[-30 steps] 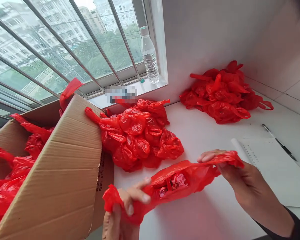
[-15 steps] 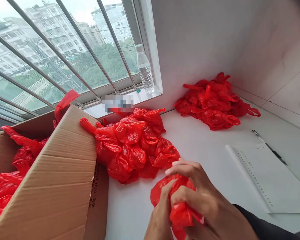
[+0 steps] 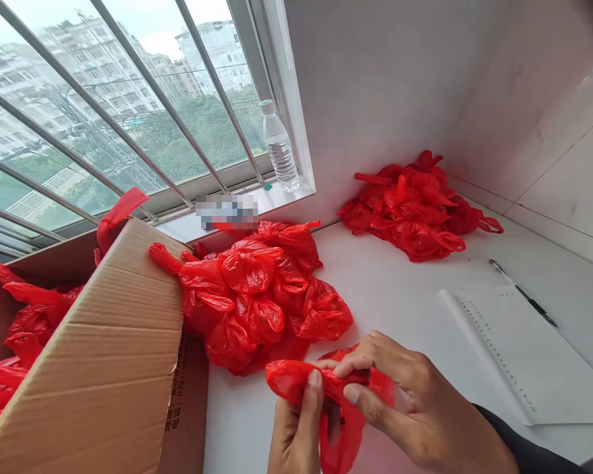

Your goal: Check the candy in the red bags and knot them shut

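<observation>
At the bottom centre, my left hand (image 3: 304,421) pinches a red plastic bag (image 3: 343,431) between thumb and fingers. On the bag's other side, my right hand (image 3: 405,395) has its thumb and fingers closed on the red plastic. Part of the bag sticks out past my left thumb, and a loop of it hangs down between the hands. Something small and dark shows through that loop, too unclear to name. Just beyond my hands lies a pile of knotted red bags (image 3: 257,296) on the white table (image 3: 375,296).
An open cardboard box (image 3: 113,329) with red bags stands at the left. Another red heap (image 3: 415,210) lies by the wall. A notebook (image 3: 534,355) and pen (image 3: 524,293) are at the right; a water bottle (image 3: 281,151) stands on the sill.
My hands have moved apart slightly, and the bunched bag between them is now spread into a loop. The view has shifted a little.
</observation>
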The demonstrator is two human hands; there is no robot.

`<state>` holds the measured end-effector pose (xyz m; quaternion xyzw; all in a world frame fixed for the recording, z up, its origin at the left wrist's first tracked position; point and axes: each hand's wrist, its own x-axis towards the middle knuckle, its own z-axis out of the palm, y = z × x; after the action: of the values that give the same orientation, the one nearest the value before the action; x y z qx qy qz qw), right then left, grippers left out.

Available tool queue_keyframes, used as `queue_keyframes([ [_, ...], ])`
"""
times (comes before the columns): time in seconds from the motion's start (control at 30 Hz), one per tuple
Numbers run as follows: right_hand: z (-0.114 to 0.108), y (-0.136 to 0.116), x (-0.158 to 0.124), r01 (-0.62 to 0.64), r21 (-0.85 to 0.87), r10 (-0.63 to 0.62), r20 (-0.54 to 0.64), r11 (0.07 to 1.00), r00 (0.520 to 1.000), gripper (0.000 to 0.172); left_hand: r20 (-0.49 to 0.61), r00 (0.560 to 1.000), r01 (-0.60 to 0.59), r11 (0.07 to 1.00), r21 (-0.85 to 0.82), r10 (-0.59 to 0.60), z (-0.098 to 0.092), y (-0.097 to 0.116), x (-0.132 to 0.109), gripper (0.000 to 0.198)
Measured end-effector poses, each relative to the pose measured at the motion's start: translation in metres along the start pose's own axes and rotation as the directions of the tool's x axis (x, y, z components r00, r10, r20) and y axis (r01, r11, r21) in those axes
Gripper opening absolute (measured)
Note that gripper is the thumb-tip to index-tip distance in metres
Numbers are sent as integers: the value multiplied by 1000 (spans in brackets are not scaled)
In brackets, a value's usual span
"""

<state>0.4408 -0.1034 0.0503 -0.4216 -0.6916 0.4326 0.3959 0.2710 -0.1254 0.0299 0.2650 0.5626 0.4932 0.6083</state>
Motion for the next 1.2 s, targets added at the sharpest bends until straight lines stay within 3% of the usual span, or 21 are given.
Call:
queue_keyframes([
  [0.17, 4, 4, -4, -29, -32, 31, 54, 999, 998, 13, 131, 991, 13, 999, -52, -6, -10, 5, 14, 34],
  [0.33, 3, 8, -7, -69, -60, 76, 118, 996, 990, 13, 328, 942, -109, 988, 113, 66, -17, 12, 16, 28],
  [0.5, 3, 18, 0, 48, 22, -49, 33, 999, 998, 23, 370, 920, -225, 949, 220, 132, -18, 6, 17, 29],
  [0.57, 5, 25, 5, 64, 24, -65, 52, 998, 997, 29, 397, 879, -381, 889, 255, 263, -19, -1, 18, 24],
  [0.7, 10, 34, 13, -77, 80, 67, 122, 994, 990, 29, 419, 772, -629, 670, 394, 478, -22, -11, 21, 2],
  [0.83, 11, 41, 14, -187, 120, 163, 185, 975, 969, 30, 459, 606, -791, 431, 435, 649, -28, -17, 28, 27],
  [0.93, 9, 49, 14, -230, 133, 176, 329, 964, 928, 24, 523, 518, -846, 317, 429, 677, -33, -23, 34, 32],
  [1.0, 8, 54, 14, -257, 131, 194, 369, 957, 909, 13, 562, 482, -864, 258, 433, 672, -37, -25, 37, 36],
  [1.1, 8, 56, 14, -255, 120, 212, 291, 959, 933, 11, 637, 453, -880, 197, 432, 624, -43, -24, 39, 45],
  [1.2, 8, 54, 13, -206, 43, 195, 183, 978, 964, 11, 676, 466, -874, 177, 453, 571, -47, -25, 37, 56],
])
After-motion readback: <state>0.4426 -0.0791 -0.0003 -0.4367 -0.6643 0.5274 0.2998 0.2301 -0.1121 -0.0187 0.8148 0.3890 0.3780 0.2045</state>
